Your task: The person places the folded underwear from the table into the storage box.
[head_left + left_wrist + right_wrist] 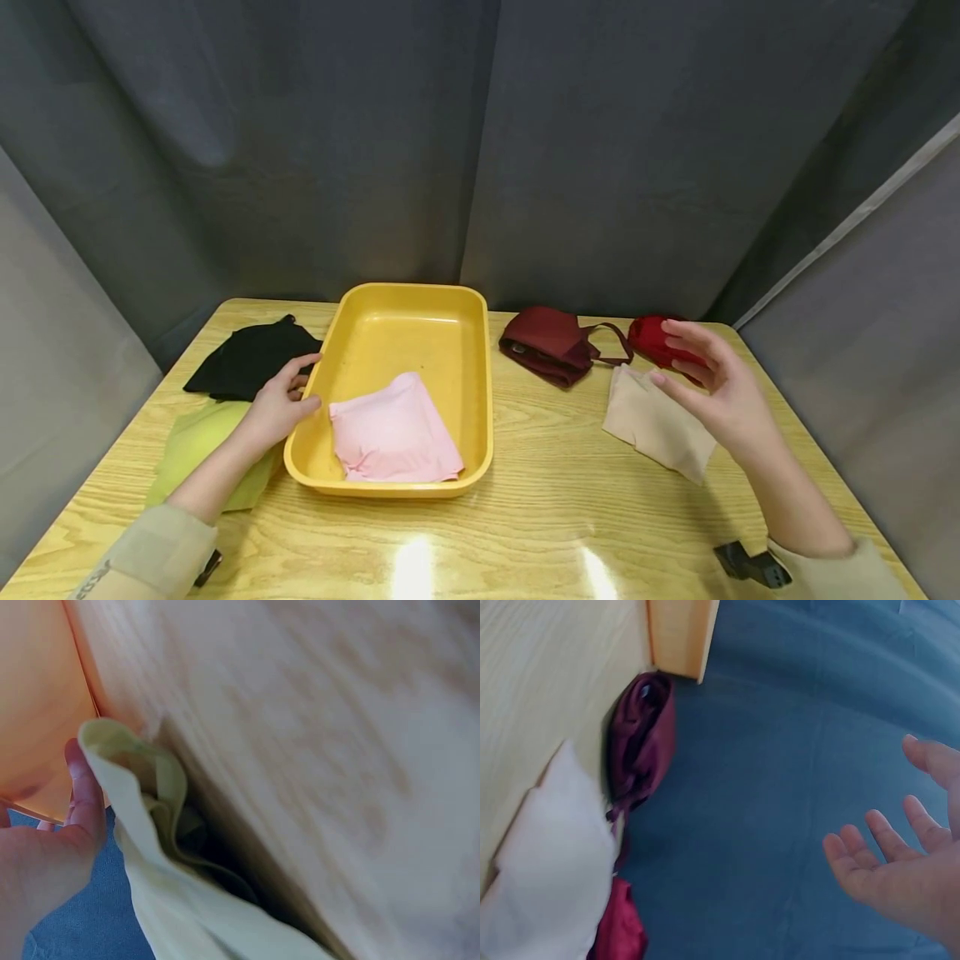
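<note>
- The table (540,517) is yellow wood, shiny in spots.
- Gray curtains (600,167) hang around it.
- The yellow tray (420,350) sits on it, with the pink cloth (393,433) inside, at the near end.
- The left hand (277,404) is loose, touching the tray's left edge.
- The right hand (723,396) is up in the air, free, fingers spread, near the cream cloth (648,421).

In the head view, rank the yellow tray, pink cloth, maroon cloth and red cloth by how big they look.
1. Yellow tray
2. Pink cloth
3. Maroon cloth
4. Red cloth, judged by its visible part; the right hand partly covers it.
</note>
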Motion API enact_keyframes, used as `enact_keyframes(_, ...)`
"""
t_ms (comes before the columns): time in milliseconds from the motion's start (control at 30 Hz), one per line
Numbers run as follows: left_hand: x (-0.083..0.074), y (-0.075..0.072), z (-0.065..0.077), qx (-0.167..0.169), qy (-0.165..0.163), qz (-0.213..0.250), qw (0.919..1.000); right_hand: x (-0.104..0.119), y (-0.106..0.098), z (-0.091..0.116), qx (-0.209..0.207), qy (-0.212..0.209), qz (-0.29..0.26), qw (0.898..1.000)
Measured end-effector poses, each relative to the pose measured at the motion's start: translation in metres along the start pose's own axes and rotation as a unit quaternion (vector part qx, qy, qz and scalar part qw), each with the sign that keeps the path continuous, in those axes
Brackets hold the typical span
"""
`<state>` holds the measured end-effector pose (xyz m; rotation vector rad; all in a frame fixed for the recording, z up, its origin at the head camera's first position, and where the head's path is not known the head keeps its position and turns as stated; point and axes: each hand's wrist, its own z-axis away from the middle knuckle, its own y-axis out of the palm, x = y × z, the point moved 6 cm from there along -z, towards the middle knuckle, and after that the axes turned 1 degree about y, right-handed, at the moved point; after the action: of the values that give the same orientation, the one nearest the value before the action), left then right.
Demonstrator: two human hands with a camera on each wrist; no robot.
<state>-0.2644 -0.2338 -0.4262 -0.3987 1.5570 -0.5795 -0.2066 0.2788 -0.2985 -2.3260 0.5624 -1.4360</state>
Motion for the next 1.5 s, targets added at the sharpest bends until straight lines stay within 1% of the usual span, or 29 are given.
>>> enact_keyframes(133, 0.0, 0.0, 0.0, 0.0, -0.001, 0.001, 1.0, -0.017, -0.005, 0.004, -0.006, 0.023, 0.02, 1.0)
enact_keyframes(300, -0.001, 0.0, 0.0, -0.002, -0.004, -0.004, 1.0, -0.037, -0.008, 0.008, -0.009, 0.039, 0.051, 0.998)
enact_keyframes(633, -0.001, 0.0, -0.001, -0.003, -0.002, -0.009, 1.0, -0.076, -0.013, 0.013, -0.027, 0.071, 0.1, 0.992)
enact_keyframes(733, 0.0, 0.0, -0.002, -0.003, 0.0, -0.011, 0.9999, -0.087, -0.016, 0.015, -0.025, 0.09, 0.112, 0.989)
enact_keyframes(1000, -0.001, 0.0, -0.001, -0.004, 0.003, -0.017, 0.9998, -0.119, -0.022, 0.019, 0.012, 0.137, 0.105, 0.985)
enact_keyframes(1300, -0.001, 0.0, -0.001, -0.004, 0.008, -0.012, 0.9999, -0.152, -0.022, 0.022, 0.08, 0.206, 0.099, 0.97)
enact_keyframes(1500, 0.0, 0.0, -0.001, -0.005, 0.003, -0.014, 0.9999, -0.166, -0.018, 0.02, 0.12, 0.229, 0.092, 0.962)
